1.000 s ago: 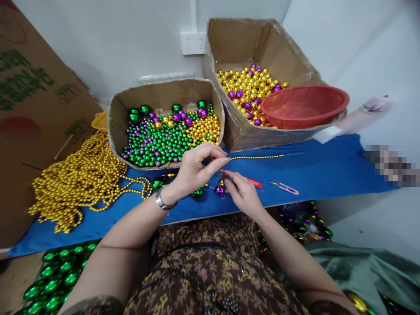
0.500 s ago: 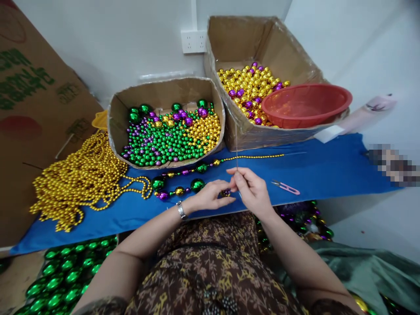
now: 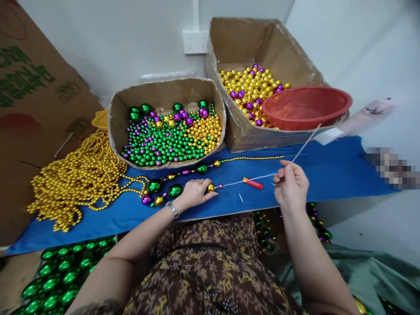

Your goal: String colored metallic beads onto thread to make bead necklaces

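Note:
My left hand (image 3: 196, 192) pinches a bead strand, its thumb and fingers around a gold bead (image 3: 211, 187). Just right of the fingertips, a small purple bead (image 3: 220, 186) sits on a white string (image 3: 234, 183), which runs right to my other hand. My right hand (image 3: 292, 186) is closed on the string, and a thin pale straight length (image 3: 306, 143), string or needle, sticks up from its fingers. Large green beads (image 3: 175, 190) of the strand lie left of my left hand. A red tube-like piece with a yellow tip (image 3: 253, 183) lies beside the string.
Behind stand a cardboard box of small mixed beads (image 3: 110, 131) and a larger box (image 3: 243, 140) of gold and purple beads, with a red basin (image 3: 308, 124) on it. Gold bead chains (image 3: 78, 179) are heaped left on the blue cloth (image 3: 337, 166). Green beads (image 3: 67, 275) hang below.
My right hand has moved right and slightly up, drawing the string out straight. My left hand has shifted left onto the gold bead. The strand's green beads have slid left. The pink snips are now hidden.

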Motion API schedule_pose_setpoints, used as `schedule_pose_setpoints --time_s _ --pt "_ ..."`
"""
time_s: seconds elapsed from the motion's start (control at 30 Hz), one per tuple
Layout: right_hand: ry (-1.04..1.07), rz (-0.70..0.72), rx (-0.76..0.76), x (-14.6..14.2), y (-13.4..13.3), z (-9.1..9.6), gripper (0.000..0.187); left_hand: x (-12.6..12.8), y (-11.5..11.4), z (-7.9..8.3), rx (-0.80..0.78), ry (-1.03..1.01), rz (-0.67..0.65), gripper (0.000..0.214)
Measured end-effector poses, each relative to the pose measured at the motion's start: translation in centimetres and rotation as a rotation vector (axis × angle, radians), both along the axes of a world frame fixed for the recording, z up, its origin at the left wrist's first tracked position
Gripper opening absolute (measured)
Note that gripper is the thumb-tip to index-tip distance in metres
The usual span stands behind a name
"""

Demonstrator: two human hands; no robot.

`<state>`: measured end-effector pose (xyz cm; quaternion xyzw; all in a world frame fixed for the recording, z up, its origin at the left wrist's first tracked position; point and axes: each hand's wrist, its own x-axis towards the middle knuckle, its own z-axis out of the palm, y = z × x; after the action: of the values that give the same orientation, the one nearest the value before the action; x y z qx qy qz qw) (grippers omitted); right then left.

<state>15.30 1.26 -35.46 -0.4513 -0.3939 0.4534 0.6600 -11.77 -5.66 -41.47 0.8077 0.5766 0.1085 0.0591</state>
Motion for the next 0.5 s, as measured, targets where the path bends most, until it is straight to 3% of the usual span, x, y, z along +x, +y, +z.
schedule_pose_setpoints --time_s 0.23,0.5 --pt "0.064 -0.097 -0.004 1.3 0.7 0.1 0.038 -3.4 0.1 -1.2 0.152 0.13 -0.014 0.052" --pt "0.051 -0.114 0.118 0.9 0.1 3.2 0.026 -3.4 0.7 -1.1 0.141 0.203 -0.094 0.05"
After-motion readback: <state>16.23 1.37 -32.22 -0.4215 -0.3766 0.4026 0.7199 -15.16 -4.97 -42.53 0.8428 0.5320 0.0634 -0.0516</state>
